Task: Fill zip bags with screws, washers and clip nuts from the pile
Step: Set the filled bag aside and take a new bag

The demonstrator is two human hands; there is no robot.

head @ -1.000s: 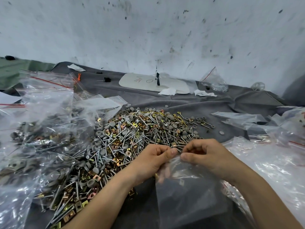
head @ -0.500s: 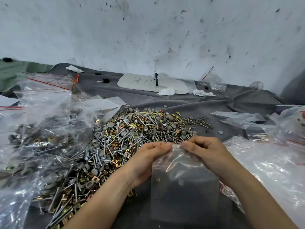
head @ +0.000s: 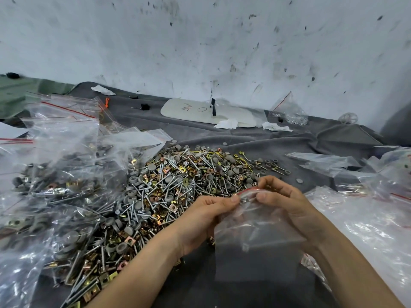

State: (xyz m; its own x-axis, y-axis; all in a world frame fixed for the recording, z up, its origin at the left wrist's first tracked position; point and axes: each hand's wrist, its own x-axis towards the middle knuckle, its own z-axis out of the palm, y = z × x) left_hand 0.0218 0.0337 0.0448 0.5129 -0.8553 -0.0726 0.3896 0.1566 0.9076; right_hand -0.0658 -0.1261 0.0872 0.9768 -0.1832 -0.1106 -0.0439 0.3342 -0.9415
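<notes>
grey cloth (head: 255, 145) below a scuffed, perhaps whitewashed, wall (head: 200, 41).

Table (head: 244, 145): covered edge to edge by a creased grey cloth, set against a marked white wall.

Centre: loose pile (head: 173, 185) of screws, grey washers and brass-coloured clip nuts, lying directly on the cloth. One stray washer (head: 299, 180) lies just right of it.

Left: heap of filled zip bags (head: 57, 178), overlapping the pile's left edge.

Right: flat zip bags (head: 373, 230), stacked loosely.

Rear: white board (head: 193, 110) with handwriting, lying flat. A crumpled paper scrap (head: 227, 124) touches its near edge. A small bag of hardware (head: 288, 113) sits to its right, and a small black part (head: 143, 106) to its left.

Far left: green cloth (head: 29, 92) adjoining the grey.
</notes>
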